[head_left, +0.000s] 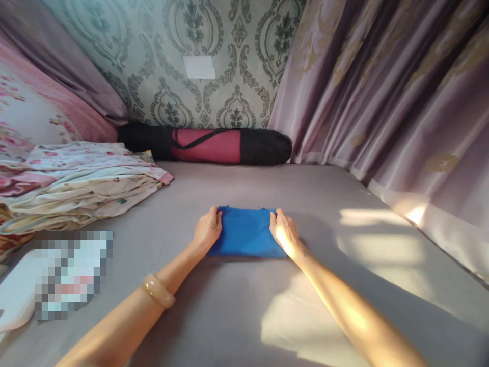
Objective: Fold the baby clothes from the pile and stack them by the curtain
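Observation:
A blue piece of folded cloth [248, 233], shaped into a neat rectangle, is in the middle of the grey sheet [229, 306]. My left hand [208, 227] grips its far left corner, the thumb lying along the edge. At the far right corner, my right hand [284, 229] pinches the fabric in the same way. The cloth's near edge lies at or just above the sheet; I cannot tell which. A pale bangle [159, 291] circles my left wrist.
Along the patterned wall lies a black and dark red long bag [208, 145]. Crumpled printed clothes [80, 178] are heaped at the left. Nearer, a white object [19, 288] sits beside a blurred-out patch. Mauve curtains [382, 92] hang down the right side.

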Tool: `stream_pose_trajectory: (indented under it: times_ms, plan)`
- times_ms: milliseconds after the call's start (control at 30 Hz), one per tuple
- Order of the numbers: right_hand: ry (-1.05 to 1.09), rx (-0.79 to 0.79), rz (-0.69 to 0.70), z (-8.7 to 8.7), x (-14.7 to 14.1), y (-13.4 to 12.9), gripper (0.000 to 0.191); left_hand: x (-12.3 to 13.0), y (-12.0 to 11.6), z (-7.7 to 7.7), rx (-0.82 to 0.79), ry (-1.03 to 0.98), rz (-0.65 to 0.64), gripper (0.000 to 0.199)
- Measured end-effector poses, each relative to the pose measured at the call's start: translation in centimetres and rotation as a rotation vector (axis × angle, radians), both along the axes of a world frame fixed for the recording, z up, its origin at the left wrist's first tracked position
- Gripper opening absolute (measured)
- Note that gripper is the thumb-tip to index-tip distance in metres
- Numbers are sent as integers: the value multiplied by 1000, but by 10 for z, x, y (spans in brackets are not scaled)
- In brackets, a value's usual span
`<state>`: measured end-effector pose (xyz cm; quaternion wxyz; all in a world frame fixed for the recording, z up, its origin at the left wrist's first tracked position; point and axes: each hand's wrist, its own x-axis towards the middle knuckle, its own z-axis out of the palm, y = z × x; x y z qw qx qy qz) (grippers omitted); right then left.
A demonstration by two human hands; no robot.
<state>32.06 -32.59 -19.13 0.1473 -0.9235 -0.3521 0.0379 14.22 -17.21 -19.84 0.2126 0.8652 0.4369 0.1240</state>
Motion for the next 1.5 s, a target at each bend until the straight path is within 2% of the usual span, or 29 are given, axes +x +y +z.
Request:
stream_pose_trajectory:
  times_ms: [167,267,367,433,500,600,667,800,867,967,1133,1233,1367,1500]
  plan:
    - [58,26,-64,-2,9,7,30,2,1,3,-8,-12,61,30]
    - [219,146,-65,1,18,2,29,-2,4,6,-132,-113,121,36]
    - [575,312,-78,7,23,-17,31,-19,3,12,-354,-246,171,48]
    - [727,382,-61,11,21,-37,31,-37,-2,18,-490,-314,171,53]
    - [761,371,-1,14,14,-56,31,-56,-10,24,-591,-332,139,54]
    - [773,271,53,15,1,-76,32,-76,-23,32,-695,-268,62,55]
    - [752,251,39,14,-7,-81,32,-82,-30,35,-730,-209,27,57]
    - [659,328,41,2,-14,-81,30,-83,-36,34,-748,-160,14,60]
    - [570,346,85,-6,-14,-81,29,-83,-36,31,-773,-164,29,61]
    - [377,293,144,-14,-15,-84,27,-84,-35,24,-781,-170,43,61]
    - [163,143,199,-9,-25,-91,25,-87,-30,5,-655,-125,-13,50]
    - [109,121,243,-7,-30,-94,26,-88,-30,1,-566,-72,-57,44]
    - [52,86,270,-6,-32,-98,27,-90,-34,13,-498,-10,-82,40]
    - [26,-25,352,10,-29,-97,24,-90,-33,32,-416,95,-143,34]
